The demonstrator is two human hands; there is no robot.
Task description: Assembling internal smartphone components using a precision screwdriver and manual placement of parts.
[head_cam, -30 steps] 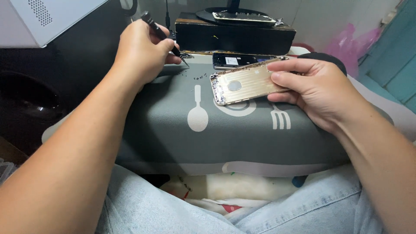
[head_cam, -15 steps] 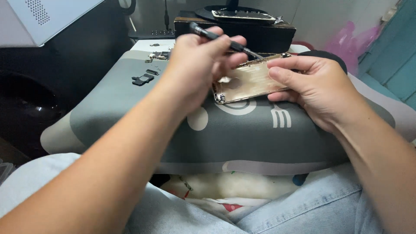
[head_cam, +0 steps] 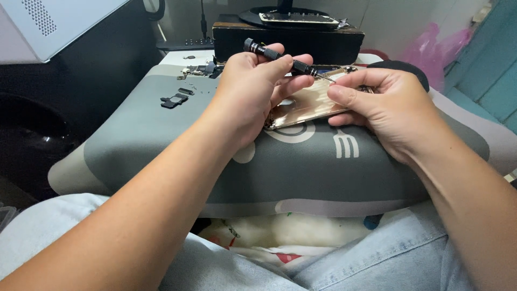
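Observation:
My left hand (head_cam: 256, 89) grips a black precision screwdriver (head_cam: 280, 58), its tip pointing right over a gold phone housing (head_cam: 307, 105). The housing lies tilted on a grey cushion (head_cam: 161, 140) on my lap. My right hand (head_cam: 385, 105) holds the housing's right side, thumb and forefinger pinched near the screwdriver tip. Part of the housing is hidden under both hands.
Small dark phone parts (head_cam: 173, 100) and tiny screws lie on the cushion's far left. A black box (head_cam: 288, 36) with a round stand and a phone on top sits behind. A white appliance (head_cam: 54, 21) is at upper left, a pink bag (head_cam: 431, 46) at upper right.
My left hand has carried the screwdriver from the parts at the far left over to the gold housing. My right hand shifted its grip, fingers now pinching near the tip.

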